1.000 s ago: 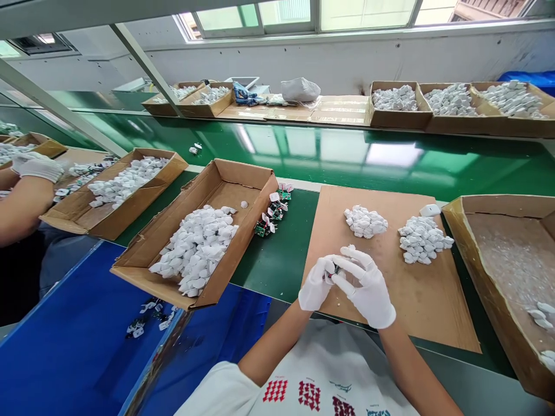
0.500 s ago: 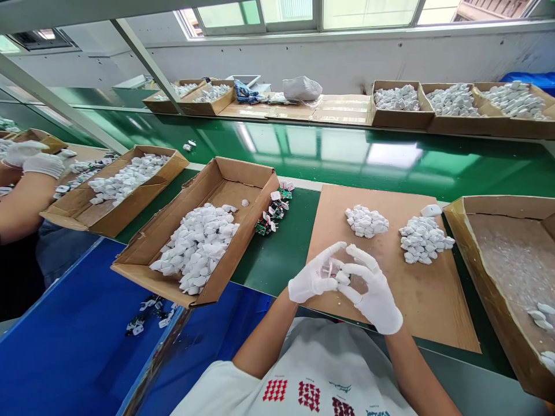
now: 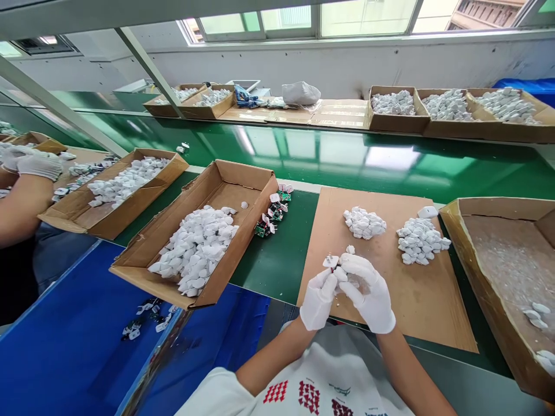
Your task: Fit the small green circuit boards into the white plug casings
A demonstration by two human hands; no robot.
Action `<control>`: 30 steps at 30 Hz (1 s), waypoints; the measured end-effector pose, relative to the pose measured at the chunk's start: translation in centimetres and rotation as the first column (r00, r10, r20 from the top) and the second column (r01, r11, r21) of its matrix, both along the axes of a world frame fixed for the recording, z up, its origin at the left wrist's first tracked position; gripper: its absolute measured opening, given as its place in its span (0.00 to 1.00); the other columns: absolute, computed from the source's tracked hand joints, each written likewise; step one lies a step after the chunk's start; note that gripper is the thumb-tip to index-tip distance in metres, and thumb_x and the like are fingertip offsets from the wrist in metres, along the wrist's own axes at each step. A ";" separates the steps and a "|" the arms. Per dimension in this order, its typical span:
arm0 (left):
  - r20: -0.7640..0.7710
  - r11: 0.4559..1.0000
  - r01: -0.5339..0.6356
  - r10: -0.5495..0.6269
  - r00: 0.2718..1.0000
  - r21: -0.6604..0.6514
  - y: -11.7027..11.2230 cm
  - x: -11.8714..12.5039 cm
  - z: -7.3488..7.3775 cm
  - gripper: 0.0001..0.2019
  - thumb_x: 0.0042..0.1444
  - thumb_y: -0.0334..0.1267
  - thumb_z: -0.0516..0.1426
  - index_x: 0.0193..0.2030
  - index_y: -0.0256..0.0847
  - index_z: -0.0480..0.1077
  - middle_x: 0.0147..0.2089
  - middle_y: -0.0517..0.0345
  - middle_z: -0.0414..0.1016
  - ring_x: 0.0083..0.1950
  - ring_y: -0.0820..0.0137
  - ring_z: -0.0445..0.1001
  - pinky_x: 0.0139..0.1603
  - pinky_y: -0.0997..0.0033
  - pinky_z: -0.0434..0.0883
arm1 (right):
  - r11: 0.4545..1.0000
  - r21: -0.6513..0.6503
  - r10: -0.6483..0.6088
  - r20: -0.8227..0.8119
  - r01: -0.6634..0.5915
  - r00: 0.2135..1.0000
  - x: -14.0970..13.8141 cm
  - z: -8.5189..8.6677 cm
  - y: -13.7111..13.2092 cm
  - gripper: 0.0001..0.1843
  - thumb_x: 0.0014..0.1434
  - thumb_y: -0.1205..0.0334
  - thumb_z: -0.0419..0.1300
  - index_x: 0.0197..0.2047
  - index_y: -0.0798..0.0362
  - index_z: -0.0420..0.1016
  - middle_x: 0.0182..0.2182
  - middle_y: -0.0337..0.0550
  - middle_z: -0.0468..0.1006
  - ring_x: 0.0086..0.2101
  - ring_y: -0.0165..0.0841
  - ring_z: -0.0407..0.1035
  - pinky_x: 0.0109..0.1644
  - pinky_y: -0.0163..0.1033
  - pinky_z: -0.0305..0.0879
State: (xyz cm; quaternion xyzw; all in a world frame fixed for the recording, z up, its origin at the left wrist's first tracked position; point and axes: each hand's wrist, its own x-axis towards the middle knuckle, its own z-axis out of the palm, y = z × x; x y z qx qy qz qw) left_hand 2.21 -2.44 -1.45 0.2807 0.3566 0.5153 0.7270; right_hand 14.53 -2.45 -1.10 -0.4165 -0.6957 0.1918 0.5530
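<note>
The left hand point(image 3: 318, 300) and right hand point(image 3: 368, 294), both white-gloved, curl nearly shut on a small white plastic part point(image 3: 332, 262) (a dark bit shows in it), just above a cardboard sheet point(image 3: 427, 306) on the green tabletop point(image 3: 390, 167). Two heaps of white pieces point(image 3: 420, 241) lie beyond; green circuit boards point(image 3: 273, 215) sit beside a cardboard box point(image 3: 234, 193).

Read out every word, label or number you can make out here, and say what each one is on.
Small dark script on the white shirt: too blurred to read.
Markings on the green circuit boards: too small to read.
No other text can be read.
</note>
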 end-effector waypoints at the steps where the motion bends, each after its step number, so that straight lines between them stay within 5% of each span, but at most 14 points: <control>1: -0.029 0.999 -0.037 0.037 0.999 0.003 -0.1 0.0 0.1 0.20 0.47 0.54 0.62 0.30 0.35 0.74 0.36 0.51 0.78 0.40 0.63 0.75 0.44 0.64 0.71 | 1.000 0.019 -0.001 0.006 0.001 1.000 -0.1 0.1 0.1 0.23 0.55 0.71 0.61 0.53 0.43 0.68 0.46 0.44 0.75 0.51 0.40 0.69 0.53 0.51 0.70; 9: -0.061 0.994 -0.096 0.100 0.993 0.052 -0.2 -0.9 0.3 0.25 0.48 0.52 0.62 0.51 0.40 0.74 0.55 0.48 0.74 0.57 0.54 0.70 0.58 0.58 0.67 | 0.998 0.050 -0.049 -0.021 0.050 0.999 -1.1 0.7 0.3 0.17 0.53 0.72 0.63 0.43 0.43 0.73 0.42 0.42 0.74 0.48 0.38 0.70 0.57 0.55 0.66; 13: -0.134 0.991 -0.061 0.076 0.988 0.115 0.2 -1.5 0.2 0.22 0.51 0.49 0.62 0.50 0.42 0.75 0.56 0.51 0.74 0.60 0.55 0.67 0.64 0.57 0.61 | 1.000 -0.029 -0.005 -0.060 0.003 0.998 -1.0 1.3 0.1 0.16 0.54 0.73 0.62 0.43 0.43 0.73 0.42 0.41 0.75 0.47 0.37 0.71 0.55 0.53 0.67; 16: -0.020 0.990 -0.046 0.049 0.999 0.136 0.3 -1.3 0.5 0.21 0.52 0.52 0.60 0.47 0.42 0.76 0.55 0.51 0.75 0.61 0.55 0.67 0.64 0.57 0.61 | 0.994 -0.090 0.061 -0.073 -0.068 0.995 -1.0 1.4 0.0 0.16 0.56 0.70 0.60 0.47 0.44 0.72 0.45 0.44 0.75 0.48 0.38 0.71 0.51 0.48 0.71; 20: 0.072 0.992 -0.043 0.035 0.997 0.114 0.4 -0.9 0.7 0.22 0.51 0.52 0.61 0.50 0.43 0.75 0.56 0.51 0.74 0.60 0.55 0.68 0.62 0.56 0.63 | 0.997 -0.073 -0.004 -0.103 -0.004 0.995 -1.3 1.3 0.1 0.14 0.56 0.69 0.61 0.44 0.43 0.73 0.42 0.43 0.76 0.43 0.36 0.73 0.44 0.43 0.73; 27: -0.112 0.982 0.001 0.020 0.993 0.188 0.6 -1.5 0.2 0.23 0.56 0.52 0.57 0.53 0.40 0.72 0.57 0.49 0.72 0.61 0.55 0.67 0.64 0.54 0.61 | 0.982 -0.188 0.005 -0.106 -0.024 0.994 -1.5 2.3 0.5 0.08 0.55 0.68 0.63 0.37 0.44 0.74 0.37 0.39 0.76 0.40 0.35 0.74 0.64 0.59 0.54; 30: -0.181 0.955 0.017 0.038 0.983 0.297 0.7 -1.9 0.8 0.28 0.54 0.58 0.54 0.54 0.38 0.70 0.57 0.47 0.72 0.60 0.54 0.67 0.63 0.55 0.62 | 0.985 -0.171 0.001 -0.049 -0.009 0.999 -1.5 2.8 0.6 0.08 0.56 0.68 0.62 0.38 0.45 0.74 0.39 0.40 0.77 0.41 0.36 0.74 0.62 0.57 0.58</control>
